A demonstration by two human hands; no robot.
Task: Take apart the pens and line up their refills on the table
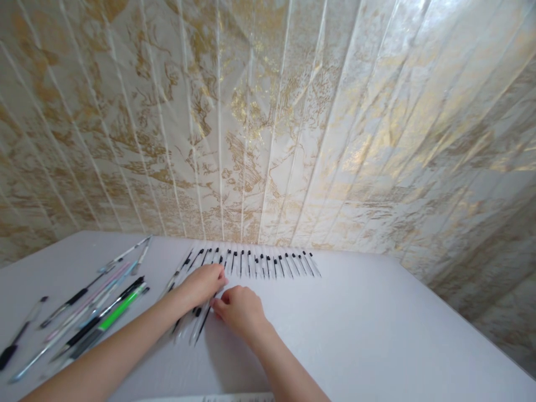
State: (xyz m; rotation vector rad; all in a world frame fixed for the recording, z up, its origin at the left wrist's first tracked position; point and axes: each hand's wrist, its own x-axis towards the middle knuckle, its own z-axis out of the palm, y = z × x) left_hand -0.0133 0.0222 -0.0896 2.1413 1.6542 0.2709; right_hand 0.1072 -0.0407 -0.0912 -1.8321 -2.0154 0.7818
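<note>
Many slim clear pens with black caps point(268, 267) lie side by side in a row along the back of the white table. My left hand point(205, 283) is over the left part of this row, its fingers curled closed; what they grip is hidden. Close beside it, my right hand point(240, 307) is closed in a pinch at the upper part of a clear pen with a dark refill point(203, 324). That pen slants down to the left between the hands. Other clear pens point(179, 326) lie partly hidden under my left wrist.
Loose pens are scattered at the left, among them a bright green one point(122, 310), a pink one point(100, 290) and a black-gripped one point(77, 296). A white printed sheet point(243, 397) shows at the front edge. Gold-patterned curtain point(251, 139) hangs behind the table point(355, 329).
</note>
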